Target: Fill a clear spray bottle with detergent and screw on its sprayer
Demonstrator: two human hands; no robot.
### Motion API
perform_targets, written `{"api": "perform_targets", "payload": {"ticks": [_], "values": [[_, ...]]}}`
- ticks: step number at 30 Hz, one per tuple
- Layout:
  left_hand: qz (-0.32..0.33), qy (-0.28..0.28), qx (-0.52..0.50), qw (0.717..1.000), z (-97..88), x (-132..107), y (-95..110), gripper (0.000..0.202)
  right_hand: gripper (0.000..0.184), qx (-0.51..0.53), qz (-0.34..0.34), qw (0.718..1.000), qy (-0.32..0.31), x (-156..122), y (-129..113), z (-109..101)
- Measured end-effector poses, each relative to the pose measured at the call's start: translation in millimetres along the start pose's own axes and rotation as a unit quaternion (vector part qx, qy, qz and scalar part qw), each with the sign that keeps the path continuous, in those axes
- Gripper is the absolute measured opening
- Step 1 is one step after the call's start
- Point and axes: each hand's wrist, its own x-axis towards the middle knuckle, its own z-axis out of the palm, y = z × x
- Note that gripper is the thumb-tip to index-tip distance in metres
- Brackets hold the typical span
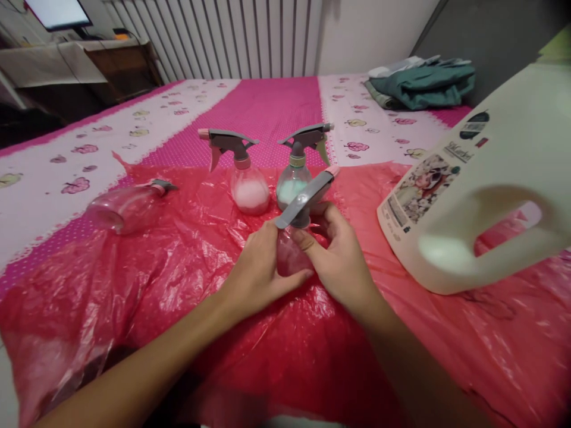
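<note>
Upright in front of me is a clear pinkish spray bottle (291, 255) with a grey trigger head (304, 197) and a pink nozzle tip. My left hand (259, 261) is wrapped round the bottle's body from the left. On the other side, my right hand (336, 252) grips the neck, thumb in front; its other fingers are partly hidden behind the head. Just beyond stand two more spray bottles: one with pink trim (250, 193) and pale foam inside, and one with green trim (292, 181) and greenish contents. A further spray bottle (127, 208) lies on its side at the left.
A large cream jug (464, 238) with a handle stands tilted in view at the right. Red plastic sheeting (178, 297) covers the near part of the patterned bedspread (276, 107). Folded clothes (423, 83) lie at the back right; a radiator (223, 35) is behind.
</note>
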Motion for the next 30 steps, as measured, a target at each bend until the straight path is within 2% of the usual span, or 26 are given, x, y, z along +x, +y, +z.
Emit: {"api": "perform_targets", "payload": {"ticks": [5, 9, 12, 16, 19, 22, 27, 30], "values": [[0.015, -0.002, 0.0, 1.0, -0.8, -0.3, -1.7, 0.067, 0.043, 0.005, 0.03, 0.999, -0.038, -1.9, 5.8, -4.4], [0.016, 0.002, 0.005, 1.0, 0.4, -0.5, -2.4, 0.069, 0.043, 0.016, 0.024, 0.999, -0.04, -3.7, 9.7, -2.6], [0.009, 0.016, 0.005, 1.0, 2.1, -0.8, -1.7, 0.068, 0.037, 0.012, 0.014, 1.0, 0.017, -5.9, 10.7, 7.7], [-0.006, 0.026, 0.002, 1.0, 3.4, -1.5, 1.3, 0.069, 0.032, 0.002, 0.035, 0.994, 0.108, -10.0, 9.7, 21.6], [-0.013, 0.023, 0.008, 1.0, 2.8, -1.8, 2.9, 0.073, 0.033, -0.005, 0.045, 0.99, 0.131, -11.3, 8.2, 24.8], [-0.01, 0.017, 0.006, 1.0, 0.6, -0.9, 2.3, 0.073, 0.036, 0.02, 0.056, 0.993, 0.099, -10.1, 8.5, 22.3], [0.008, -0.015, -0.031, 0.999, -4.5, 2.6, -0.9, 0.073, 0.042, 0.08, 0.057, 0.995, -0.004, -7.5, 16.4, 13.9], [0.01, -0.015, -0.034, 0.999, -4.9, 2.8, -2.7, 0.074, 0.047, 0.099, 0.073, 0.992, -0.007, -6.9, 21.7, 9.9]]}}
